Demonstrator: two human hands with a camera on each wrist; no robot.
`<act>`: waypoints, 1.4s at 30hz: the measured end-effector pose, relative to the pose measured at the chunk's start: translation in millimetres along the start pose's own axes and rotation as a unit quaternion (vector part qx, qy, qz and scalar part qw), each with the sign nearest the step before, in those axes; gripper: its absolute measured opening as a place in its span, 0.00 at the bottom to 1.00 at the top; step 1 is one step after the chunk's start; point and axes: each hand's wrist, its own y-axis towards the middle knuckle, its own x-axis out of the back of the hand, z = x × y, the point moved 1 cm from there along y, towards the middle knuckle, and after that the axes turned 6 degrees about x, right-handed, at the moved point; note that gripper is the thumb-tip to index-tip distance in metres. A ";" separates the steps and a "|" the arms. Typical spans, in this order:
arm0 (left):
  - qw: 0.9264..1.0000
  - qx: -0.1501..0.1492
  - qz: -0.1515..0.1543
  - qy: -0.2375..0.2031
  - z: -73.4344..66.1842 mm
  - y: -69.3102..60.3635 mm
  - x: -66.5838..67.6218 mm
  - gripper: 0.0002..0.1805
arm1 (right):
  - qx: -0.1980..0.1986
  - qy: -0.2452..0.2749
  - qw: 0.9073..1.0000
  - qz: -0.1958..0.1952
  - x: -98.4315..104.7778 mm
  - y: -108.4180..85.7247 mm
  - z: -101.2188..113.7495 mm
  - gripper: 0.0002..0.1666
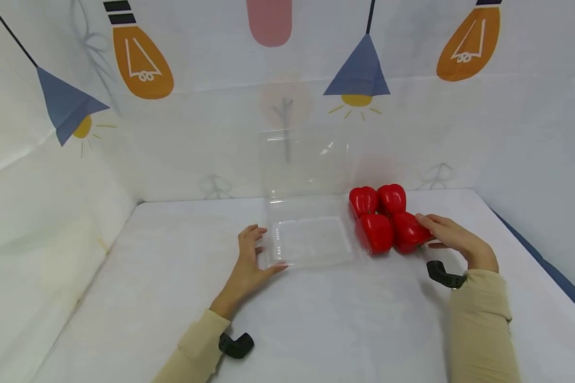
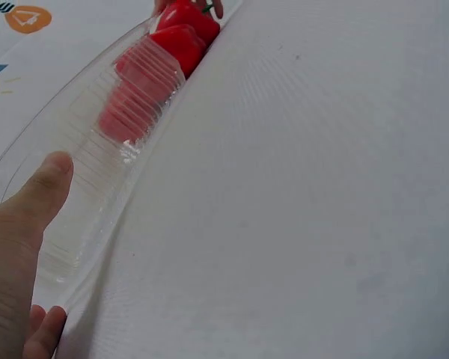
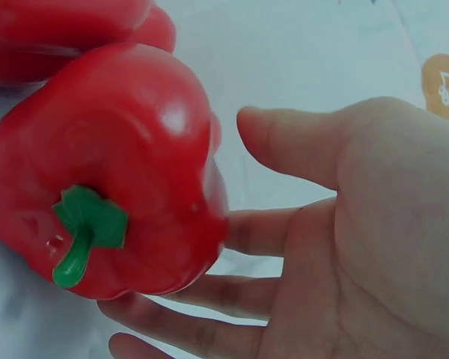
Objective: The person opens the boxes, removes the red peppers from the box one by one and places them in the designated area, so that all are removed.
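A clear plastic clamshell box (image 1: 311,239) lies on the white table, its lid (image 1: 304,165) raised at the back. My left hand (image 1: 249,268) is at the box's front left corner, thumb along the front edge and fingers by the left wall. Several red bell peppers sit grouped against the box's right side; the nearest right pepper (image 1: 407,231) is beside my right hand (image 1: 460,244). In the right wrist view, that pepper (image 3: 135,164) shows its green stem; my fingers reach along its side and underneath, while the thumb stands apart from it.
Another bell pepper (image 1: 376,233) stands at the front by the box wall, with two more behind. White cloth walls (image 1: 196,138) printed with lamps and bulbs enclose the table (image 1: 316,324) at the back and sides. Each wrist carries a black camera mount (image 1: 236,346).
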 end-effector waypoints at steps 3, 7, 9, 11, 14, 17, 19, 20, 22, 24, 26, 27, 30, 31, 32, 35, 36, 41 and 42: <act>1.000 -0.007 -0.005 0.027 -1.0 -9.4 6.0 0.50 | -0.007 0.005 1.000 -0.002 -3.7 2.4 2.4 0.52; 0.998 -0.024 0.004 0.059 -2.7 -24.0 13.1 0.49 | -0.007 0.000 1.000 -0.009 -8.0 5.9 4.5 0.51; 0.997 -0.033 0.004 0.075 -4.5 -31.2 16.6 0.49 | 0.005 -0.004 1.000 -0.015 -9.8 7.7 5.5 0.49; 0.994 -0.045 -0.002 0.096 -7.5 -38.1 19.6 0.49 | 0.013 -0.009 1.000 -0.025 -10.8 8.7 6.7 0.47; 0.990 -0.057 -0.013 0.131 -13.0 -48.3 22.4 0.49 | 0.023 -0.014 0.999 -0.039 -10.5 9.2 8.9 0.46; 0.985 -0.077 -0.023 0.154 -17.9 -57.7 22.5 0.50 | 0.025 -0.016 0.998 -0.052 -8.8 9.0 12.3 0.47; 0.981 -0.097 -0.030 0.166 -20.1 -62.3 21.8 0.50 | 0.025 -0.019 0.998 -0.058 -7.3 8.5 14.0 0.47; 0.979 -0.106 -0.032 0.173 -20.7 -63.8 21.4 0.50 | 0.026 -0.022 0.998 -0.062 -6.7 8.2 14.7 0.47; 0.974 -0.126 -0.037 0.185 -21.7 -65.5 20.7 0.50 | 0.026 -0.025 0.997 -0.069 -6.0 7.5 15.7 0.47; 0.970 -0.143 -0.040 0.191 -22.4 -65.9 20.5 0.50 | 0.031 -0.028 0.996 -0.076 -6.2 7.2 16.6 0.45; 0.968 -0.157 -0.038 0.193 -23.0 -65.9 20.6 0.51 | 0.040 -0.031 0.995 -0.086 -7.3 7.3 17.9 0.44; 0.967 -0.163 -0.036 0.192 -23.2 -65.7 20.7 0.52 | 0.046 -0.032 0.994 -0.092 -8.0 7.5 18.8 0.43; 0.966 -0.178 -0.027 0.185 -23.7 -65.3 21.6 0.55 | 0.064 -0.040 0.991 -0.112 -10.4 8.3 23.9 0.41; 0.966 -0.183 -0.021 0.182 -24.0 -65.2 22.0 0.56 | 0.072 -0.043 0.989 -0.119 -11.1 8.4 26.1 0.41; 0.966 -0.187 -0.015 0.178 -24.3 -64.8 22.5 0.57 | 0.081 -0.045 0.988 -0.125 -11.7 8.6 28.3 0.40; 0.965 -0.198 0.001 0.170 -25.0 -64.3 23.5 0.58 | 0.099 -0.045 0.985 -0.134 -14.0 10.3 34.7 0.39; 0.965 -0.200 0.008 0.168 -25.0 -64.3 23.8 0.58 | 0.103 -0.044 0.984 -0.135 -14.8 11.3 36.2 0.38; 0.962 -0.230 0.029 0.147 -26.3 -62.3 25.2 0.56 | 0.121 -0.035 0.983 -0.133 -18.1 16.3 40.3 0.37; 0.959 -0.243 0.032 0.140 -27.5 -61.6 25.8 0.55 | 0.127 -0.034 0.982 -0.135 -18.7 16.9 41.7 0.36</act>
